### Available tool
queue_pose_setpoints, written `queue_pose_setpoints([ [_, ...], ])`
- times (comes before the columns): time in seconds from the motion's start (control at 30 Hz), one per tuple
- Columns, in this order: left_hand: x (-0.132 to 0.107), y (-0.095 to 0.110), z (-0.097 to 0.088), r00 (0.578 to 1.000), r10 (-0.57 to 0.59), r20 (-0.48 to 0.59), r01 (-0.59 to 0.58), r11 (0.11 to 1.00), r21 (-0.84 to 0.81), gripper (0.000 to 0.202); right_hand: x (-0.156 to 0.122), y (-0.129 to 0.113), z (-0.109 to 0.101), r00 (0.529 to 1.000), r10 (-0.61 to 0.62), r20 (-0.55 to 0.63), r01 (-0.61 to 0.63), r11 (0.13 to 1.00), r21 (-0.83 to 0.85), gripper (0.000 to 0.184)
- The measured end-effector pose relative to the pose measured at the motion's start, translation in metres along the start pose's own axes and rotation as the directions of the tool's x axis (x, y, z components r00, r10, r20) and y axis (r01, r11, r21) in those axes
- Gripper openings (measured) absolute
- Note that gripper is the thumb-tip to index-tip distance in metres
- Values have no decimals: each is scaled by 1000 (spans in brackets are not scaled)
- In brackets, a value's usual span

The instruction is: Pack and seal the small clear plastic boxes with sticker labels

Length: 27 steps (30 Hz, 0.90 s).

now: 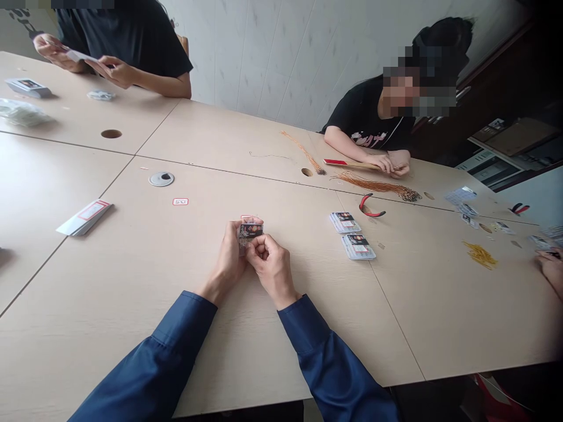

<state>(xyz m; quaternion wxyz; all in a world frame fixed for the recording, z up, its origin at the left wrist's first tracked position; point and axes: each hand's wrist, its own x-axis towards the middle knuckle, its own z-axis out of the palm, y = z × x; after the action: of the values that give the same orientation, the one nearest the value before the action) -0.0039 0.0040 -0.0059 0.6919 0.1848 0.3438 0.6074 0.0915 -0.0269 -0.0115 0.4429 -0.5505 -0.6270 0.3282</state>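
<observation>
- My left hand [230,253] and right hand [271,265] meet, the fingers of both pinched on a small dark card packet [250,230].
- It is held just above the counter [132,305].
- A packet stack [358,247] lies to my right, red pliers [372,206] beyond it.

Both arms reach in from the lower edge, clad in dark blue long sleeves with buttoned cuffs, and converge toward the middle so that the bare wrists angle inward. The left hand [229,253] stands on its outer edge, fingers curled upward, thumb side facing the right. The right hand [271,265] lies just beside it, knuckles up, fingers bent in. The fingertips of both hands meet and pinch a small dark printed packet [250,230] between them, low over the surface.
</observation>
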Motion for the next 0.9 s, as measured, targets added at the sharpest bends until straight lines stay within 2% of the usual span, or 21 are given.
queue_pose_setpoints([
  [0.2, 0, 1, -2, 997, -24, 71, 26, 999, -33, 22, 0, 0, -3, 1000, 21, 13, -22, 997, 75, 23],
  [0.33, -1, 0, -2, 999, -21, 50, 22, 1000, -11, 25, -2, -4, -1, 1000, -4, 8, 4, 1000, 12, 22],
  [0.5, 1, -3, -4, 996, 12, 84, -12, 1000, 4, 27, -1, -3, 2, 999, -37, 4, 37, 999, -34, 19],
  [0.9, -1, -2, 1, 1000, 13, 21, -13, 1000, -26, 25, 0, -2, -1, 1000, -14, 2, 15, 1000, -13, 15],
])
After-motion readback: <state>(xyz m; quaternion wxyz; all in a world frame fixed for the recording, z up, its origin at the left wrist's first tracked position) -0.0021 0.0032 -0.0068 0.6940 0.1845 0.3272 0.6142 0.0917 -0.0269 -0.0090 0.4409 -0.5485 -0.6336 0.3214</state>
